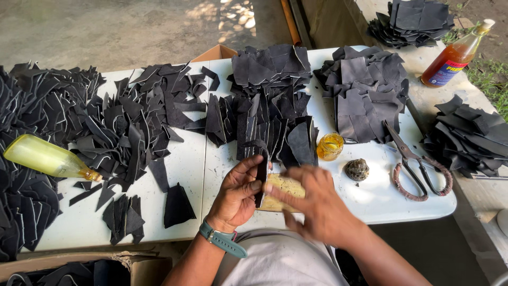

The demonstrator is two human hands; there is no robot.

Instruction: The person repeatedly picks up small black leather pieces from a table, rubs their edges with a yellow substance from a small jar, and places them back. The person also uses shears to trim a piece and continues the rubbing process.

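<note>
Hands are working at the white bench (370, 196) edge: left hand (237, 193) is gripping a dark leather strip (261, 168) upright, while right hand (312, 204), blurred, fingers extended, is lying across a tan block (286, 185).

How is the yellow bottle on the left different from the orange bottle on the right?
The yellow bottle lies flat among black cut pieces on the white table; the orange bottle rests tilted on a separate grey surface. The yellow bottle holds pale yellow liquid, the orange bottle darker amber liquid. The orange bottle wears a blue and red label; the yellow bottle shows none. Both are clear bottles with narrow necks.
</note>
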